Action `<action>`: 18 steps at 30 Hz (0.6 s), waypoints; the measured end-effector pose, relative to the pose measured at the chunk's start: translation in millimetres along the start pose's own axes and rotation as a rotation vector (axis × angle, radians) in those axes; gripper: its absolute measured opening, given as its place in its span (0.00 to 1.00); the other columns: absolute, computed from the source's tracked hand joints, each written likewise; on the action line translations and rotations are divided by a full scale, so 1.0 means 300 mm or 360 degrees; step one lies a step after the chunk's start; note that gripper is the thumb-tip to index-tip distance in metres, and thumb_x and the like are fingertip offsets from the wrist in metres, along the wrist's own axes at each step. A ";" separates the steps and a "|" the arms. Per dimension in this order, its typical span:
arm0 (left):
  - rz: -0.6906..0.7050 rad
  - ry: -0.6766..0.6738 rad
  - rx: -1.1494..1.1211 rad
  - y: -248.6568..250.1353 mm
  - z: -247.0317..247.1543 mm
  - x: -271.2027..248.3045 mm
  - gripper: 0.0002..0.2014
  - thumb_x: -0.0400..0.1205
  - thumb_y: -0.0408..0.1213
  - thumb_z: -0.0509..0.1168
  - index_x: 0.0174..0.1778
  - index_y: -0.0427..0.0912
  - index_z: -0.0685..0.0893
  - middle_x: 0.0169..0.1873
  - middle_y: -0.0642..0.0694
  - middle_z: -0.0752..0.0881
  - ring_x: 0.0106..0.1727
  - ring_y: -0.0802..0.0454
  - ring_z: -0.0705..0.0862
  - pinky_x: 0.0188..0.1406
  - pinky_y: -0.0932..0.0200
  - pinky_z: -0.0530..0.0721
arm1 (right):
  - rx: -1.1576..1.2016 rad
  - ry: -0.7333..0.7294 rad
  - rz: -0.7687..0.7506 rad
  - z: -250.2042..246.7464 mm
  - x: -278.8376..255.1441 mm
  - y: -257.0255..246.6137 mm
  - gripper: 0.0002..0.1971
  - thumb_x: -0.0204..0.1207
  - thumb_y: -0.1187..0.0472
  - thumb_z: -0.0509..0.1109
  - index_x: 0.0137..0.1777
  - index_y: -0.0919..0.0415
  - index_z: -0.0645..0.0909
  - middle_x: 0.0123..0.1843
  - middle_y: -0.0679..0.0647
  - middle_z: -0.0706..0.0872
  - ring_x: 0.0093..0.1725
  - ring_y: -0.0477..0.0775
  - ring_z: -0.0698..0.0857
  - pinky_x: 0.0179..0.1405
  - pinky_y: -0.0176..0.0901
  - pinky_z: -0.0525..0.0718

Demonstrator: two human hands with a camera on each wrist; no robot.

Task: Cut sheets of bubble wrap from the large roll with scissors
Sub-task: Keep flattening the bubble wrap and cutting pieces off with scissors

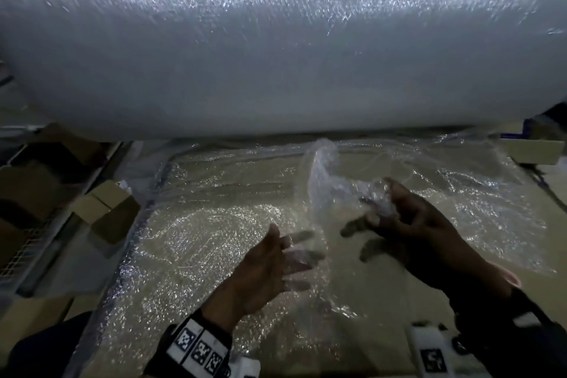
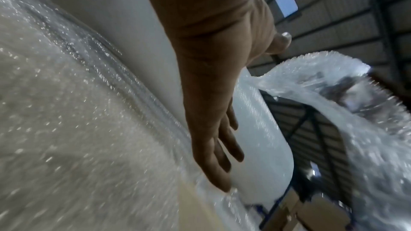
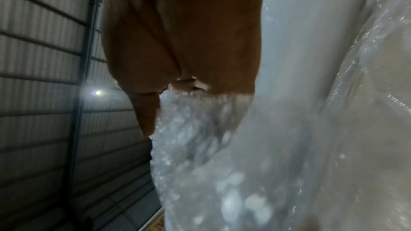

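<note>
The large bubble wrap roll [image 1: 276, 40] fills the upper half of the head view and shows white in the left wrist view [image 2: 262, 138]. A clear bubble wrap sheet [image 1: 214, 209] lies spread on the table below it. My right hand [image 1: 395, 218] pinches a bunched, raised edge of the sheet [image 1: 325, 175]; the right wrist view shows the gathered wrap [image 3: 200, 138] under its fingers [image 3: 146, 111]. My left hand [image 1: 276, 261] hovers with straight, spread fingers [image 2: 213, 155] beside the hanging sheet and holds nothing. No scissors are in view.
Cardboard boxes [image 1: 104, 209] and a wire mesh shelf [image 1: 21, 252] stand to the left of the table. Another box [image 1: 534, 150] sits at the far right. The brown tabletop [image 1: 383, 301] shows under the sheet. Corrugated wall panels [image 3: 44, 76] stand behind.
</note>
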State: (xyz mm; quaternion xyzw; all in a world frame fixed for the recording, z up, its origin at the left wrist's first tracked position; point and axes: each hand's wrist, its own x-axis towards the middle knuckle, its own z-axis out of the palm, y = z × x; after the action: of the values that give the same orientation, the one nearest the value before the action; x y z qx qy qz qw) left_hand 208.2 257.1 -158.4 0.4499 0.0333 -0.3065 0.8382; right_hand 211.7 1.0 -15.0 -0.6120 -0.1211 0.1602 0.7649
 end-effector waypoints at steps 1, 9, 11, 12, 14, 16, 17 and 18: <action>0.0043 -0.0047 -0.0039 0.029 -0.002 -0.020 0.56 0.66 0.77 0.76 0.83 0.41 0.78 0.77 0.24 0.79 0.78 0.26 0.79 0.77 0.24 0.72 | 0.0028 0.0060 -0.0017 0.014 0.036 0.009 0.15 0.69 0.63 0.84 0.55 0.52 0.90 0.55 0.60 0.93 0.51 0.68 0.93 0.31 0.53 0.90; 0.0250 0.0636 0.0156 0.144 -0.088 -0.061 0.20 0.78 0.39 0.78 0.67 0.41 0.89 0.56 0.34 0.93 0.41 0.42 0.91 0.32 0.57 0.86 | -0.0028 0.0582 0.0495 -0.003 0.243 0.340 0.23 0.78 0.58 0.82 0.67 0.48 0.75 0.55 0.61 0.95 0.46 0.60 0.92 0.42 0.52 0.87; 0.0174 0.0820 0.0284 0.109 -0.137 -0.039 0.16 0.81 0.32 0.75 0.65 0.40 0.89 0.53 0.34 0.94 0.36 0.44 0.89 0.26 0.62 0.82 | -0.0063 0.0616 0.0645 -0.026 0.233 0.428 0.23 0.75 0.52 0.85 0.64 0.50 0.78 0.53 0.58 0.95 0.47 0.59 0.92 0.47 0.56 0.87; 0.0134 0.0871 0.0296 0.089 -0.161 -0.031 0.13 0.83 0.29 0.73 0.64 0.38 0.89 0.52 0.33 0.94 0.33 0.44 0.89 0.23 0.62 0.81 | -0.0064 0.0607 0.0714 -0.029 0.214 0.458 0.22 0.73 0.49 0.85 0.62 0.53 0.81 0.52 0.57 0.94 0.48 0.59 0.92 0.48 0.57 0.87; 0.0094 0.1008 0.0336 0.044 -0.220 -0.017 0.10 0.84 0.24 0.71 0.61 0.34 0.89 0.49 0.31 0.93 0.28 0.46 0.89 0.19 0.63 0.81 | -0.0097 0.0607 0.0828 -0.041 0.170 0.520 0.21 0.73 0.46 0.85 0.59 0.56 0.86 0.51 0.55 0.93 0.47 0.58 0.91 0.47 0.55 0.87; 0.0094 0.1131 0.0449 0.003 -0.270 -0.008 0.09 0.83 0.21 0.72 0.56 0.33 0.89 0.48 0.28 0.93 0.26 0.48 0.87 0.20 0.62 0.81 | -0.0108 0.0618 0.0908 -0.044 0.122 0.569 0.17 0.74 0.49 0.84 0.57 0.57 0.87 0.50 0.56 0.93 0.44 0.57 0.91 0.47 0.53 0.87; 0.0105 0.1173 0.0513 -0.013 -0.291 -0.007 0.08 0.83 0.21 0.71 0.55 0.33 0.89 0.44 0.28 0.93 0.24 0.49 0.86 0.20 0.62 0.81 | -0.0107 0.0608 0.0924 -0.049 0.105 0.591 0.16 0.75 0.51 0.84 0.56 0.58 0.87 0.49 0.56 0.93 0.42 0.56 0.91 0.45 0.51 0.86; 0.0115 0.1217 0.0555 -0.027 -0.307 -0.008 0.07 0.84 0.21 0.70 0.55 0.34 0.89 0.38 0.32 0.93 0.24 0.49 0.86 0.20 0.61 0.82 | -0.0112 0.0602 0.0932 -0.048 0.090 0.604 0.16 0.75 0.53 0.84 0.57 0.59 0.87 0.49 0.56 0.93 0.40 0.55 0.91 0.42 0.48 0.85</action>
State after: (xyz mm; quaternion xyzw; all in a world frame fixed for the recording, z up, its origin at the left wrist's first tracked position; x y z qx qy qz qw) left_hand 222.2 326.3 -218.1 0.6673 0.2737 -0.0890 0.6869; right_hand 224.4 34.8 -195.1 -0.6657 0.1980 0.2523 0.6738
